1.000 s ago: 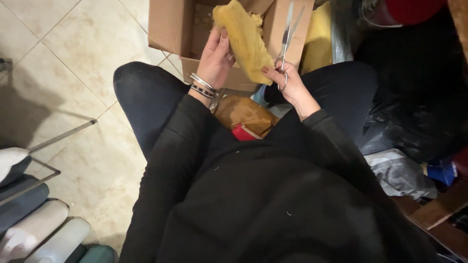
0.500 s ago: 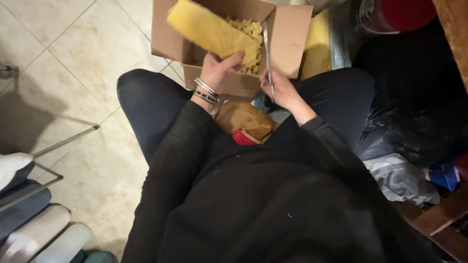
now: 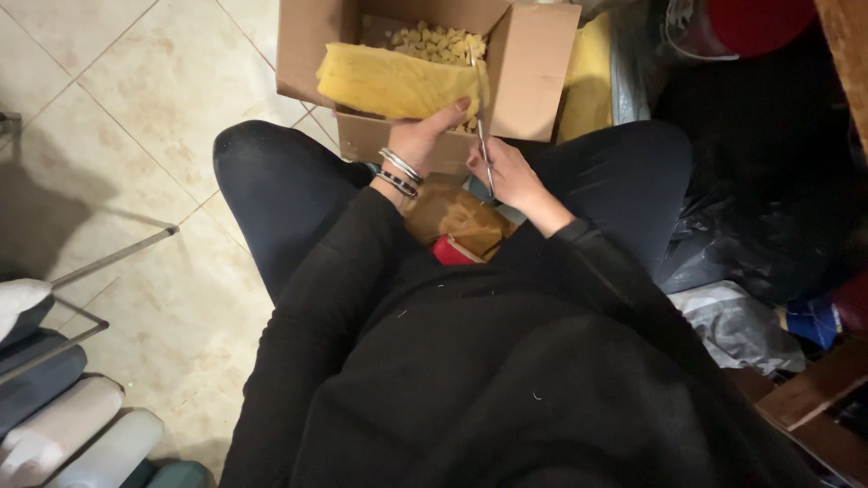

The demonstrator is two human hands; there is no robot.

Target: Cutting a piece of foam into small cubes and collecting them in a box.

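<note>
We note one yellow foam slab (image 3: 393, 83), flat and ragged-edged, gripped by our left hand (image 3: 425, 136) over one cardboard box (image 3: 533, 72) of many small foam cubes (image 3: 434, 41). Our right hand (image 3: 511, 172) has its fingers closed around one pair of scissors (image 3: 482, 126), blades at the slab's edge.

— How are the arms set?
— Both black-sleeved arms reach forward over the knees. The left hand (image 3: 423, 137) is palm up, thumb raised, fingers (image 3: 449, 110) curled in a grip.
— The right?
— The right hand (image 3: 508, 172) is closed, knuckles up, just beside it.
</note>
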